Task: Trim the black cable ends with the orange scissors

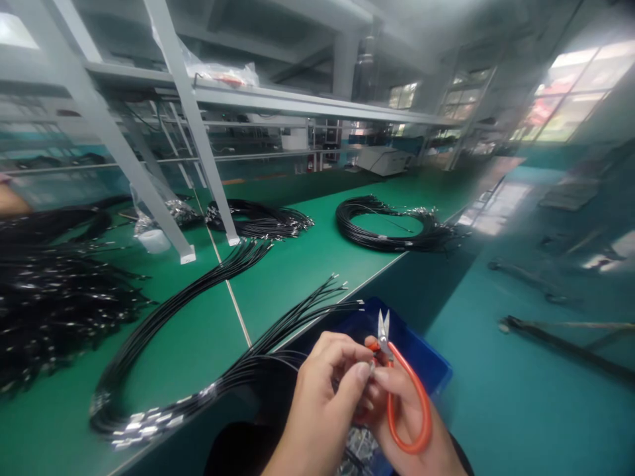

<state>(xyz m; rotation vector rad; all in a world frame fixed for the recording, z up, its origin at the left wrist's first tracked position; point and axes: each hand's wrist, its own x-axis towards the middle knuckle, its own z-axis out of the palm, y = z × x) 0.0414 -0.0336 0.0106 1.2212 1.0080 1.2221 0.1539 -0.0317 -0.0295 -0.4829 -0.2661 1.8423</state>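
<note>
Scissors with red handles (pixel 424 403) rest in my right hand (pixel 404 413), their short metal blades pointing up and slightly apart. My left hand (pixel 325 390) is closed beside it, thumb and index finger pinched against the right fingertips. A small pale piece shows between the fingertips of both hands, too small to name. Behind and below the hands stands a blue bin (pixel 421 350). To the left, a bent bundle of black cables (pixel 143 337) lies on the green bench (pixel 278 284), its metal-tipped ends reaching towards my left hand.
Coiled black cables (pixel 357 231) lie further along the bench, with another coil (pixel 248 218) beside the grey shelf post (pixel 198 125). A large cable heap (pixel 59 311) covers the far left, near a plastic bag of small parts (pixel 173 208). Another person's arm (pixel 12 201) shows at the left edge.
</note>
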